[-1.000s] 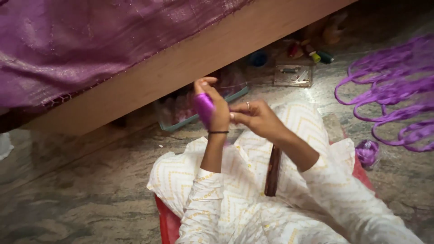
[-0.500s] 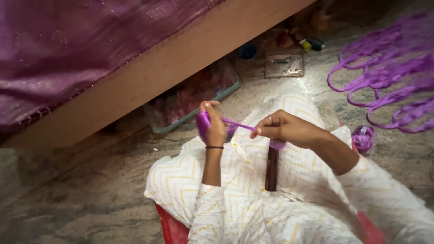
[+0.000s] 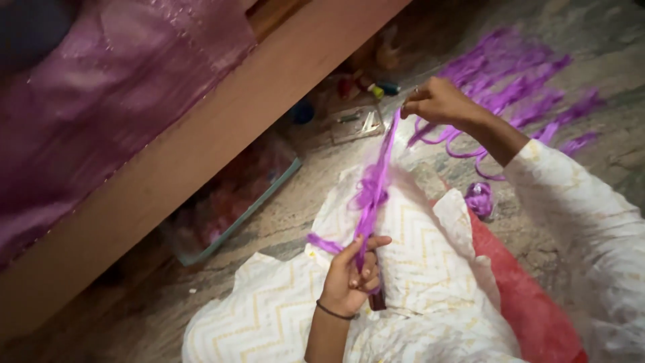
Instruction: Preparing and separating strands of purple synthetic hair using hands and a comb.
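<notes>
Head view, left hand: the left hand (image 3: 351, 282) sits low over the lap, fingers together, clamped on the near end of a purple ribbon (image 3: 380, 176); a dark band circles the wrist.
Head view, right hand: the right hand (image 3: 437, 102) is raised and away, fingertips pinched shut on the far end of that same ribbon.
Head view, ribbon: it runs taut in a straight slant between the two hands, with a bunched, curled patch about midway and a short loose tail poking out left of the lower hand.
Head view, dark stick: a dark stick (image 3: 377, 299) peeks out just below the left hand, touching it; whether the ribbon wraps it, I cannot tell.
Head view, lap: white cloth with yellow zigzags (image 3: 430, 249), a red cushion (image 3: 521, 296) under it.
Head view, floor: a pile of purple ribbon loops (image 3: 510, 87) lies beyond the right hand, a small purple roll (image 3: 480, 199) beside the knee, a clear box (image 3: 356, 122) and little bottles near the wooden bed frame (image 3: 201, 154).
Doing it well, my read: keep the pull even, both pinches firm, so the strip stays flat.
Watch for: that curled patch midway looks likely to twist; smoothing it calls for a steady lower hand.
</notes>
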